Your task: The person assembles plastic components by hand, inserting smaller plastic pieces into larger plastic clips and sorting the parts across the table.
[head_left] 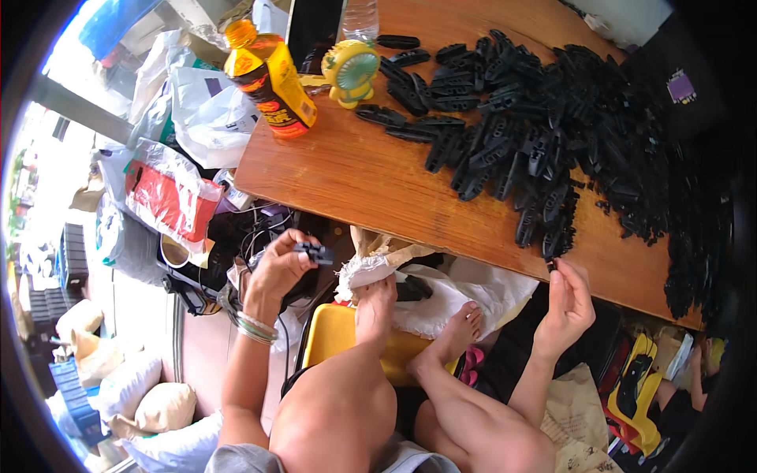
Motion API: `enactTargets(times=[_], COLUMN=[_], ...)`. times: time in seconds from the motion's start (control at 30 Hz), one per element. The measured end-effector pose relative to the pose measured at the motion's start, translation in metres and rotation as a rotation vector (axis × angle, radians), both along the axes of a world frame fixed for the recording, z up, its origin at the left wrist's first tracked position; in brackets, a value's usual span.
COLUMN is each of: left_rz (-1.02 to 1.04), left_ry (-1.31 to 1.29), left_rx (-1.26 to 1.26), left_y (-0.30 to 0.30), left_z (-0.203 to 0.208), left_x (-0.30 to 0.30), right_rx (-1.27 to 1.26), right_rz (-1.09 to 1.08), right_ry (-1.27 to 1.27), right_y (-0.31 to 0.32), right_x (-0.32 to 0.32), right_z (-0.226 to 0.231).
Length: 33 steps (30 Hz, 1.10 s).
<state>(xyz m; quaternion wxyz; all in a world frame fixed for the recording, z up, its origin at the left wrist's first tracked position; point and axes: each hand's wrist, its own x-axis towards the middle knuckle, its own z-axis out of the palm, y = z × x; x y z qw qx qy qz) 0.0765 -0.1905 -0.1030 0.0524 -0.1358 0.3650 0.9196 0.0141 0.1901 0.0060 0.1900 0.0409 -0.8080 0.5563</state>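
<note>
Between the thumb and fingers of my left hand (277, 272) is a small black plastic part (315, 253), held off the table's front edge. My right hand (566, 303) is at the table's front edge on the right, fingertips pinched on a small dark piece (551, 266), whose shape is mostly hidden. Just beyond those fingertips lies the near end of a large heap of long black plastic parts (505, 142), spread over the wooden table (347, 169).
On the table's left stand an orange drink bottle (272, 79), a yellow toy-like fan (351, 72) and a clear bottle (361, 20). Small black pieces (686, 260) pile at the right edge. My feet rest by a yellow stool (327, 339) and white sacking (426, 303). Bags (177, 197) crowd the left.
</note>
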Motion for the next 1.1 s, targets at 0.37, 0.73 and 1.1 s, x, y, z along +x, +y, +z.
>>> enactTargets(times=[0.37,0.73,1.1], left_rz=[0.397,0.356,0.259], left_ry=[-0.581,-0.605,-0.647], left_rx=[-0.377,-0.336,-0.394], left_y=[0.012,-0.001,-0.009], left_z=[-0.125,-0.144,-0.133], left_x=[-0.017,0.013,0.012], right_rx=[0.073,-0.005,-0.034], right_rz=[0.071,0.146,0.151], right_ry=[-0.034,-0.041,-0.079], right_y=[-0.017,-0.027,-0.027], right_x=[0.004,0.006,0.010], right_z=[0.000,-0.005,-0.007])
